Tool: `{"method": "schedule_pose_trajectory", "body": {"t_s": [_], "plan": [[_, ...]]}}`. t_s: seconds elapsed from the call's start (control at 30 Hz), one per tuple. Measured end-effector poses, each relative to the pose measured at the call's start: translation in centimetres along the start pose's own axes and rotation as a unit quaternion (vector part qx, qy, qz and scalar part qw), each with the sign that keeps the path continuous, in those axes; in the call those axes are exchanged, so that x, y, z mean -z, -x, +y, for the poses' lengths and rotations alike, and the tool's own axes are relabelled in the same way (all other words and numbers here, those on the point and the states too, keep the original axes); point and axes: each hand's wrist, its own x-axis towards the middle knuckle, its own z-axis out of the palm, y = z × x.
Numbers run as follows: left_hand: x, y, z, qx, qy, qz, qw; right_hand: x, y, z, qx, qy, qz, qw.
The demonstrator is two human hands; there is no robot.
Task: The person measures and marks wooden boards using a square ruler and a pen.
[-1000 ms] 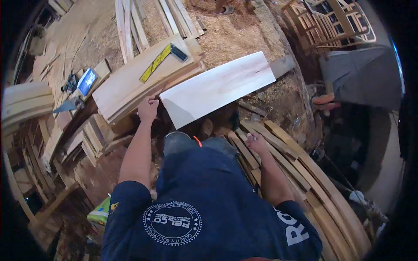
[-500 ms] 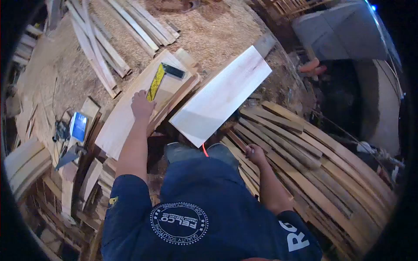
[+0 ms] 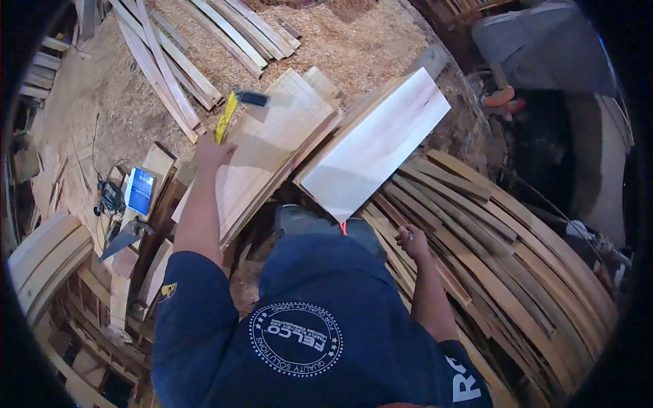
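Observation:
My left hand [image 3: 212,151] grips the yellow blade of a try square [image 3: 226,117], whose dark stock points up and to the right. The square is at the left edge of a stack of wide planks [image 3: 275,126]. Beside that stack, a pale board [image 3: 377,146] lies slanted on top of other boards, its near end by my lap. My right hand [image 3: 413,243] is closed, to the right of my lap over long wood strips; what its fingers hold, if anything, is too small to name.
Long strips [image 3: 503,258] spread along the right. A handsaw [image 3: 124,238], a blue box [image 3: 141,190] and a dark corded tool [image 3: 109,197] sit at the left. More thin strips [image 3: 160,68] lie on sawdust at the top. A grey cover [image 3: 544,47] is at the upper right.
My left hand has taken hold of the square and moved it left off the middle of the plank stack. The view has shifted, and my right hand stays closed.

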Motion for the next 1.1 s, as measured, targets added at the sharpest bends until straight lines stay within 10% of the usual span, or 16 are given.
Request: {"method": "schedule_pose_trajectory", "body": {"t_s": [0.07,0.57,0.97,1.1], "plan": [[0.4,-1.1,-2.9,0.050,0.041,-0.145,0.987,0.0,0.3,0.0,-0.032,-0.007,0.004,0.999],[-0.6,2.4,-5.1,-0.091,0.166,-0.034,0.981,-0.2,-1.4,-3.1,0.050,0.061,0.002,0.997],[7.4,17.6,15.5,-0.047,0.009,0.150,0.987,3.6,-6.1,-5.2,0.085,0.068,-0.087,0.990],[4.9,21.6,23.2,-0.055,0.040,0.136,0.988,6.4,-10.9,-2.0,0.293,0.151,-0.069,0.942]]}}
